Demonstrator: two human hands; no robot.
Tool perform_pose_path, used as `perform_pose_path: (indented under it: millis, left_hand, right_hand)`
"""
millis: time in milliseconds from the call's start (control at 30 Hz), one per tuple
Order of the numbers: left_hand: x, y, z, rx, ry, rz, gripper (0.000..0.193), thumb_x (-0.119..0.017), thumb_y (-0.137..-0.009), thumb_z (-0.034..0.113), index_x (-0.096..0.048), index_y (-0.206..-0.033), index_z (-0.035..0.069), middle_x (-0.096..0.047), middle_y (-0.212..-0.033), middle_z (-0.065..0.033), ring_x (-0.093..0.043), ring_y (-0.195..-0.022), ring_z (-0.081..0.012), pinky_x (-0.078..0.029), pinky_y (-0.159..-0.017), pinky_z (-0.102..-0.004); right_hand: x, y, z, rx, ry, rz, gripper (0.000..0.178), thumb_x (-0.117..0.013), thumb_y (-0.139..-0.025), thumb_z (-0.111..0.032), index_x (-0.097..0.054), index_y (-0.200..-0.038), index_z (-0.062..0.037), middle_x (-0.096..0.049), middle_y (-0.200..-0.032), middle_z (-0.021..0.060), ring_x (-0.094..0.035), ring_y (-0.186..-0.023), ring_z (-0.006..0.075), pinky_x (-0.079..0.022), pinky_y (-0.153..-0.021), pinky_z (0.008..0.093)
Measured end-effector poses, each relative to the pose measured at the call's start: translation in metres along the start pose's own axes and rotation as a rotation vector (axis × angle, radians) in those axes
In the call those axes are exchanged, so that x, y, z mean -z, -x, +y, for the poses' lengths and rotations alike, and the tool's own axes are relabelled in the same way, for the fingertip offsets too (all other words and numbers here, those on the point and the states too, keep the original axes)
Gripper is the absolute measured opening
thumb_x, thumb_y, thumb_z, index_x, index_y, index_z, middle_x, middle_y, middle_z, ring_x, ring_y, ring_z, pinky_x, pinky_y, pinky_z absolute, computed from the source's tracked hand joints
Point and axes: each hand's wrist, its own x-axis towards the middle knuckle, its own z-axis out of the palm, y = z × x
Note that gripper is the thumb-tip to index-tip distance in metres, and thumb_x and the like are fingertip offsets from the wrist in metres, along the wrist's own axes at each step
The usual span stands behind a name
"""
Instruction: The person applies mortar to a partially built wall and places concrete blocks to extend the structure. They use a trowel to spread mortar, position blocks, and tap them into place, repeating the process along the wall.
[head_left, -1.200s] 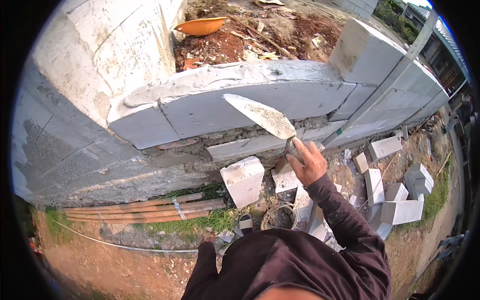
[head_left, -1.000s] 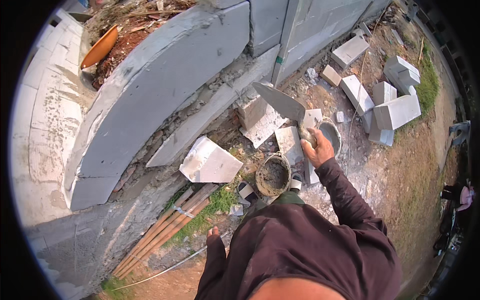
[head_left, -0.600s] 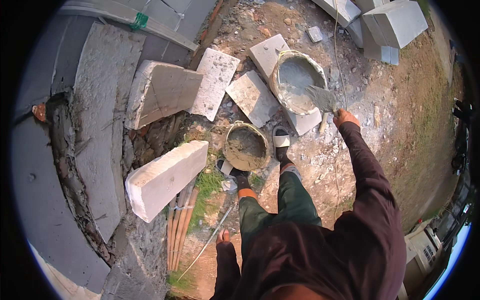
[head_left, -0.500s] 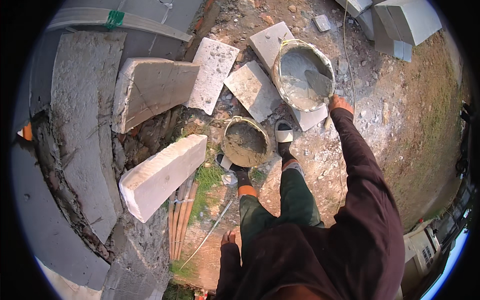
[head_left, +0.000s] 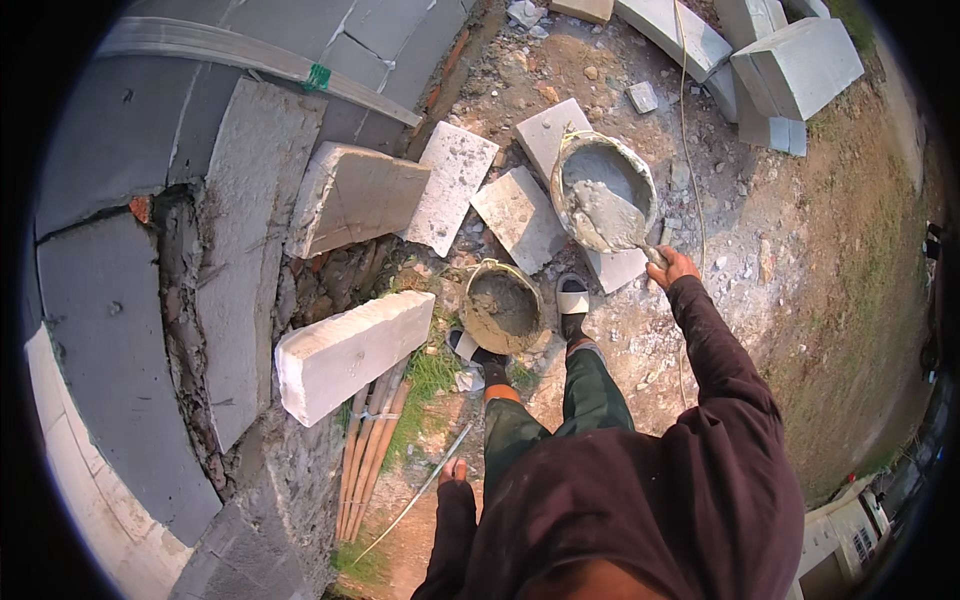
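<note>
Grey mortar on trowel (head_left: 612, 215); right hand (head_left: 672, 268) fingers clenched round handle, over bucket (head_left: 603, 190).

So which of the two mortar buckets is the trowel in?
The larger, paler bucket, farther from the feet: the right hand holds the trowel blade inside it, loaded with mortar. The smaller bucket by the shoes is untouched.

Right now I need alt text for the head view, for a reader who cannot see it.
Seen from above, the right hand holds a trowel loaded with wet mortar over a mortar-filled bucket on bare ground. A smaller bucket sits by the person's feet; the left hand hangs empty. Grey blocks and a block wall lie to the left.
</note>
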Motion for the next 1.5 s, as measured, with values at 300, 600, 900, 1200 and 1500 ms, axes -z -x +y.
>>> perform_pose_path:
  millis: [300, 600, 900, 1200, 1500]
  left_hand:
    - [0.064, 0.011, -0.003, -0.039, 0.369, 0.218, 0.054, -0.053, -0.080, 0.048, -0.054, -0.114, 0.005, -0.058, -0.107, -0.0179, -0.054, -0.103, -0.0303, -0.041, -0.087, -0.0374]
    - [0.047, -0.021, -0.079, 0.013, 0.613, 0.340, 0.043, -0.053, -0.082, 0.042, -0.060, -0.101, 0.003, -0.062, -0.096, -0.0152, -0.058, -0.092, -0.0265, -0.044, -0.079, -0.0364]
    - [0.008, -0.030, -0.167, -0.196, 0.468, 0.456, 0.032, -0.044, -0.088, 0.034, -0.058, -0.106, 0.011, -0.061, -0.100, -0.0142, -0.058, -0.093, -0.0290, -0.041, -0.086, -0.0403]
    - [0.004, -0.057, -0.209, 0.138, 0.623, 0.362, 0.043, -0.057, -0.079, 0.042, -0.058, -0.101, 0.006, -0.061, -0.090, -0.0184, -0.059, -0.084, -0.0296, -0.046, -0.077, -0.0386]
    - [0.065, -0.023, -0.137, -0.066, 0.794, 0.340, 0.045, -0.054, -0.080, 0.045, -0.061, -0.102, 0.006, -0.063, -0.091, -0.0166, -0.059, -0.093, -0.0260, -0.044, -0.081, -0.0376]
  right_hand:
    - [0.184, 0.165, -0.226, 0.670, 0.128, 0.187, 0.042, -0.073, -0.063, -0.030, -0.060, -0.097, -0.0087, -0.062, -0.085, 0.0133, -0.061, -0.082, 0.0317, -0.048, -0.071, 0.0375]
    - [0.241, 0.319, -0.586, 1.164, -0.267, -0.036, 0.032, -0.065, -0.076, -0.025, -0.058, -0.097, -0.0016, -0.050, -0.066, 0.0021, -0.049, -0.055, 0.0123, -0.043, -0.054, 0.0253]
    - [0.217, 0.338, -0.613, 1.024, -0.650, -0.160, 0.031, -0.055, -0.085, -0.035, -0.056, -0.097, -0.0072, -0.050, -0.061, 0.0006, -0.047, -0.044, 0.0083, -0.038, -0.037, 0.0216]
    - [0.234, 0.311, -0.666, 0.925, -0.397, -0.259, 0.030, -0.054, -0.084, -0.033, -0.054, -0.091, -0.0035, -0.050, -0.062, 0.0024, -0.047, -0.041, 0.0100, -0.037, -0.034, 0.0227]
    - [0.206, 0.359, -0.590, 0.959, -0.397, -0.097, 0.028, -0.049, -0.088, -0.031, -0.054, -0.090, -0.0036, -0.046, -0.059, 0.0006, -0.045, -0.041, 0.0089, -0.037, -0.036, 0.0224]
